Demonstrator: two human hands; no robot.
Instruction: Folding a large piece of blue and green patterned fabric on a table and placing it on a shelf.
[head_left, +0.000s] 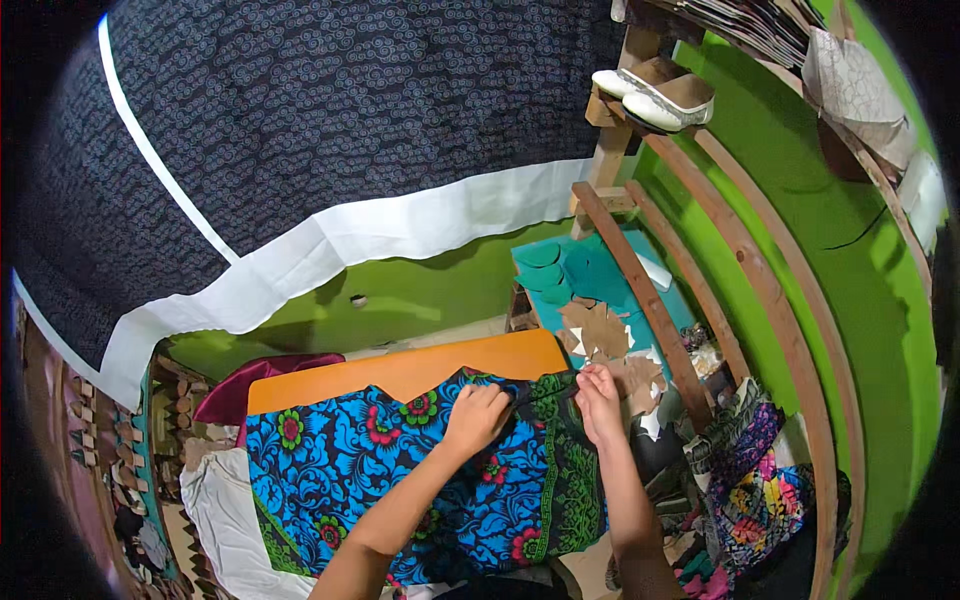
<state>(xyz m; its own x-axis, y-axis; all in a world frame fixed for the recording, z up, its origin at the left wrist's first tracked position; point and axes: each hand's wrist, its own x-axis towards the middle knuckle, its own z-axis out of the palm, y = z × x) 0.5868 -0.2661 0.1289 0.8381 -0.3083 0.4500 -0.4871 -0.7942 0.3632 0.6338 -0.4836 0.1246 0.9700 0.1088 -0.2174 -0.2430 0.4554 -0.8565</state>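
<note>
A blue, black and red floral cloth [340, 470] with a green border [570, 490] lies over an orange tabletop [420, 355] in front of me and hangs down toward my body. My left hand [476, 415] rests on its far edge, fingers curled in on the fabric beside a dark folded part. A short way to the right, my right hand [600, 402] pinches the upper corner of the green border between thumb and fingers. The cloth between both hands looks gathered and dark. What lies under my left fingers is hidden.
Beyond the right hand, a teal surface [630, 265] holds green cut pieces and torn brown paper [597, 332]. Wooden rails [745, 255] rise on the right, with white shoes [660, 105] on top. Patterned clothes [755, 500] pile at lower right; white cloth [225, 510] hangs left.
</note>
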